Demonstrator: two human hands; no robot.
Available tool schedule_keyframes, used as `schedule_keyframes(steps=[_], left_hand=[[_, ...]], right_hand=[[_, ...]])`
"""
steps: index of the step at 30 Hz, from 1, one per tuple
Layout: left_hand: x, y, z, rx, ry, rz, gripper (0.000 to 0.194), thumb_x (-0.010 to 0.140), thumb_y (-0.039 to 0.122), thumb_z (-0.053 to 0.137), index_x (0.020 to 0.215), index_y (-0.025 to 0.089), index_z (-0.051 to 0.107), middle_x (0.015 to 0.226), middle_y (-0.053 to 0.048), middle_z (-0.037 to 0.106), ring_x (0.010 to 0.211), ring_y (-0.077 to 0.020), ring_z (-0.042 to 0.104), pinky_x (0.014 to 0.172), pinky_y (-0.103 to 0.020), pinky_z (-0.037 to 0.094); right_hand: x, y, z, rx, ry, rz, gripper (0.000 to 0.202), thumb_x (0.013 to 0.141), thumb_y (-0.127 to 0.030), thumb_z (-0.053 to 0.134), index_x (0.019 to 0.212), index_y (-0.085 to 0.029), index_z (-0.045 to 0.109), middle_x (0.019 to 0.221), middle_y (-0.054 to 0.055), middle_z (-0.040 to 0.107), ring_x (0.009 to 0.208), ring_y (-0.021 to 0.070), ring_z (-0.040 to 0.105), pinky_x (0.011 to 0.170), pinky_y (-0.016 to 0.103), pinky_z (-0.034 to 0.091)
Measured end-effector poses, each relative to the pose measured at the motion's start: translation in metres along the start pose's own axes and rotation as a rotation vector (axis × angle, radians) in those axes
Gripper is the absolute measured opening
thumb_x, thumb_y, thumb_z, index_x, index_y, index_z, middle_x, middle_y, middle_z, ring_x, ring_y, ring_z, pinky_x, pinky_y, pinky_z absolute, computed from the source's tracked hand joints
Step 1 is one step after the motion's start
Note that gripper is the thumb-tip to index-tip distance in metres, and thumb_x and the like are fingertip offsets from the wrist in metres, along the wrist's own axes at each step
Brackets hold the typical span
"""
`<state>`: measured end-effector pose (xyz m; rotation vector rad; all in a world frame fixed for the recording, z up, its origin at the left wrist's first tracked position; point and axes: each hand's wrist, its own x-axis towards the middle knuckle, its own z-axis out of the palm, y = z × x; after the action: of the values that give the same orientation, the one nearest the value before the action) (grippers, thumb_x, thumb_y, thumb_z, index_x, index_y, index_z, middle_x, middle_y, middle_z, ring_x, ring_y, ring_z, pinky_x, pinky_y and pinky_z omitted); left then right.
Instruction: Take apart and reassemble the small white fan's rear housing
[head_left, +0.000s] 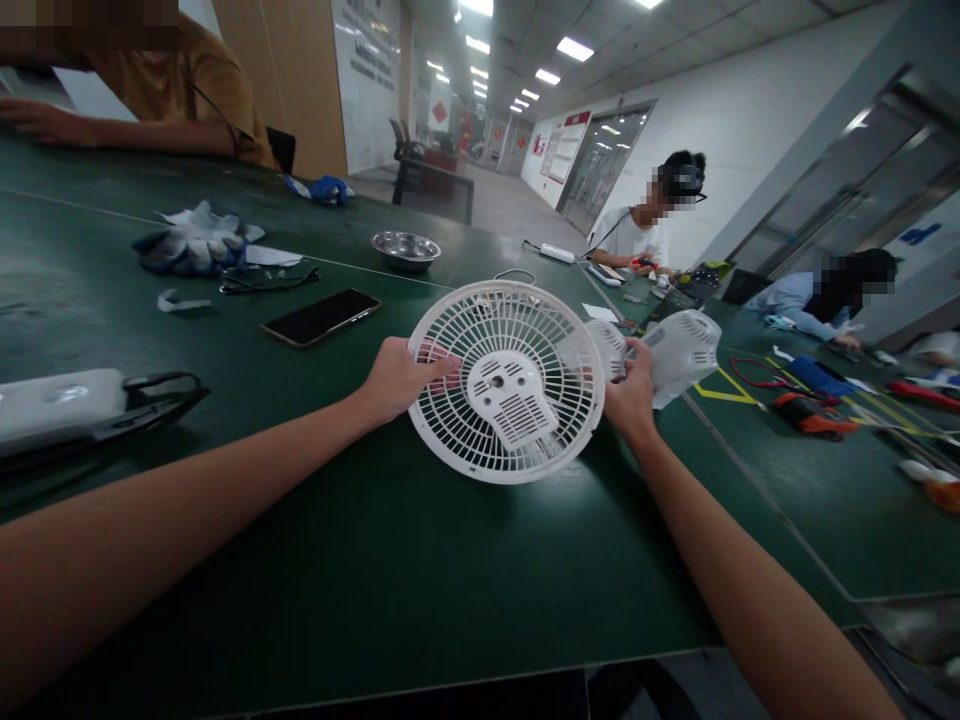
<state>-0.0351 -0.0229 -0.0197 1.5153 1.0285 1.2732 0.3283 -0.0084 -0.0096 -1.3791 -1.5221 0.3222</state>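
A round white fan grille (439, 425) with a slotted housing at its centre is held tilted above the green table. My left hand (401, 378) grips its left rim, thumb in front and fingers showing through the slats behind. At the right rim, my right hand (631, 395) is closed on the grille, its fingers partly hidden. Close to that hand is a white vented plastic part (684, 355). A smaller white vented piece (606, 345) shows between the rim and my right fingers; I cannot tell whether it is joined to the grille.
On the green table (450, 580) lie a phone (322, 317), a metal bowl (406, 250), gloves (199, 240) and a white device (60, 410) with a black strap. An orange-black tool (814, 415) lies to the right. Other people sit around the table, one in white (637, 240).
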Motion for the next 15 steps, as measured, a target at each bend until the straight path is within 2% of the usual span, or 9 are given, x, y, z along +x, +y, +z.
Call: schedule_keyframes(steps=[1,3,6,8,10,12,13,15], left_hand=[[0.001,-0.001,0.000,-0.011,0.021,-0.030,0.022,0.081,0.037,0.084,0.085,0.017,0.077,0.079,-0.008,0.080,0.070,-0.0259,0.077,0.069,-0.048,0.068],[0.002,-0.003,0.001,-0.023,0.076,-0.086,0.019,0.080,0.033,0.084,0.083,0.016,0.076,0.078,-0.009,0.079,0.070,-0.0252,0.077,0.068,-0.045,0.067],[0.003,-0.002,0.000,-0.018,0.130,-0.144,0.015,0.078,0.027,0.084,0.083,0.014,0.077,0.079,-0.010,0.079,0.072,-0.0244,0.077,0.067,-0.039,0.065],[0.003,0.000,-0.001,-0.024,0.131,-0.163,0.014,0.078,0.025,0.083,0.084,0.014,0.077,0.079,-0.010,0.079,0.072,-0.0243,0.077,0.067,-0.038,0.064],[0.002,0.001,-0.001,-0.040,0.125,-0.176,0.014,0.078,0.025,0.084,0.085,0.014,0.078,0.080,-0.010,0.079,0.074,-0.0243,0.077,0.068,-0.039,0.064],[0.002,0.001,-0.002,-0.060,0.124,-0.184,0.014,0.078,0.025,0.084,0.087,0.015,0.078,0.083,-0.009,0.080,0.076,-0.0244,0.077,0.071,-0.040,0.064],[0.002,0.000,-0.002,-0.068,0.123,-0.186,0.014,0.078,0.025,0.084,0.087,0.015,0.078,0.084,-0.009,0.080,0.077,-0.0244,0.077,0.072,-0.040,0.065],[0.003,-0.002,-0.003,-0.086,0.127,-0.190,0.012,0.079,0.024,0.084,0.087,0.016,0.078,0.084,-0.009,0.080,0.077,-0.0241,0.077,0.073,-0.040,0.065]], right_hand=[[0.004,0.008,-0.006,-0.194,0.075,-0.034,0.077,0.069,-0.044,0.079,0.135,-0.025,0.047,0.112,0.007,0.062,0.105,0.0305,0.058,0.105,0.057,0.045],[0.010,0.020,-0.012,-0.450,0.125,-0.062,0.069,0.068,-0.041,0.078,0.129,-0.022,0.052,0.115,0.010,0.060,0.112,0.0339,0.054,0.107,0.058,0.042],[0.013,0.024,-0.011,-0.573,0.080,-0.071,0.061,0.069,-0.037,0.076,0.125,-0.022,0.055,0.117,0.012,0.059,0.112,0.0340,0.054,0.105,0.054,0.044],[0.014,0.020,-0.014,-0.594,0.120,-0.133,0.057,0.073,-0.037,0.074,0.125,-0.021,0.056,0.120,0.013,0.058,0.117,0.0343,0.053,0.107,0.054,0.043],[0.017,0.018,-0.025,-0.628,0.269,-0.222,0.057,0.075,-0.038,0.072,0.127,-0.021,0.055,0.128,0.014,0.056,0.126,0.0361,0.050,0.112,0.057,0.039],[0.022,0.020,-0.040,-0.661,0.478,-0.246,0.066,0.073,-0.035,0.073,0.134,-0.022,0.051,0.139,0.016,0.050,0.135,0.0383,0.044,0.114,0.061,0.035],[0.025,0.024,-0.047,-0.663,0.569,-0.215,0.074,0.070,-0.031,0.075,0.138,-0.023,0.048,0.143,0.017,0.048,0.138,0.0393,0.042,0.115,0.062,0.034],[0.031,0.037,-0.058,-0.597,0.646,-0.070,0.088,0.064,-0.026,0.077,0.144,-0.024,0.041,0.146,0.018,0.047,0.138,0.0403,0.044,0.114,0.063,0.036]])
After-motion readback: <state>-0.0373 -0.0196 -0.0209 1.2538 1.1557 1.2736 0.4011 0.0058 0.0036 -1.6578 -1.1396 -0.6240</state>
